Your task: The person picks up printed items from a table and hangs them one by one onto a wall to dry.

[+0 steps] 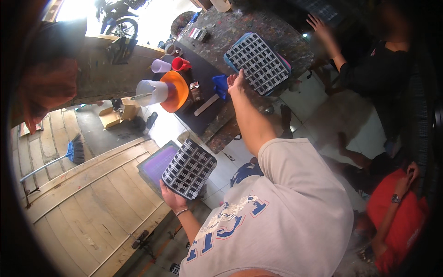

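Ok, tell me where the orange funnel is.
In the head view the orange funnel sits upper left of centre on the dark table, beside the clear measuring jug, just below the red cup.

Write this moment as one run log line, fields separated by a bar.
left hand: holds lattice frame beside the body | right hand: open, reaching to second lattice frame on table | nearby: orange funnel, clear cup

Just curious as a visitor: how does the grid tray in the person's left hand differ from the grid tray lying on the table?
The held grid tray is gripped by the left hand over the floor, tilted, with a purple panel behind it. The table grid tray lies flat on the speckled table, on a blue base, with the right hand at its edge. Both are white lattices of square cells.
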`<action>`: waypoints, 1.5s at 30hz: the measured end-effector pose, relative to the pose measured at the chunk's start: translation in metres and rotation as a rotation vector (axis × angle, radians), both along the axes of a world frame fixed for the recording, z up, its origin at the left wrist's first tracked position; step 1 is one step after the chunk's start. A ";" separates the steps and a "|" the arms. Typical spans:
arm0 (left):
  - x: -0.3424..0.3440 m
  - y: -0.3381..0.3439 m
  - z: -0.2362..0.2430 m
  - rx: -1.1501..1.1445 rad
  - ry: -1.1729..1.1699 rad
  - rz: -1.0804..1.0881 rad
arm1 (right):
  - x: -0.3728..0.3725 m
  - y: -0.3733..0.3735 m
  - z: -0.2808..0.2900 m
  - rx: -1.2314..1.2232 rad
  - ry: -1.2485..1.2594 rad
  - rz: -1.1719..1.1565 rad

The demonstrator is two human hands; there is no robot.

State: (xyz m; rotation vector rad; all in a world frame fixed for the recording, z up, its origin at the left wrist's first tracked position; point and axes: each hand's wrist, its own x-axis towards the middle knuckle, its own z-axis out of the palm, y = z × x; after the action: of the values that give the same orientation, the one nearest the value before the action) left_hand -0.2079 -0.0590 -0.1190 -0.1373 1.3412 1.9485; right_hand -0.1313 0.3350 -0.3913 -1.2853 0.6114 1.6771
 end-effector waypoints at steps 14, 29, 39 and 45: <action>0.007 0.002 0.000 0.073 -0.089 0.026 | 0.017 -0.042 -0.012 -0.049 -0.025 -0.098; 0.025 0.028 0.008 0.341 -0.213 0.053 | 0.165 -0.029 0.252 0.948 -0.676 0.273; 0.039 0.024 0.029 0.366 -0.170 0.326 | 0.117 0.008 0.318 1.192 -0.245 0.942; 0.101 0.031 0.073 0.253 -0.137 0.787 | 0.022 0.043 0.305 1.113 0.069 1.451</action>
State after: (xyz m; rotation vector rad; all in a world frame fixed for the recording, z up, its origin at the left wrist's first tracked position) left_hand -0.1069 -0.0284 -0.0462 -0.7535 1.0083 2.6708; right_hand -0.1090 0.3779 -0.0868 -0.6944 -1.4546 2.4766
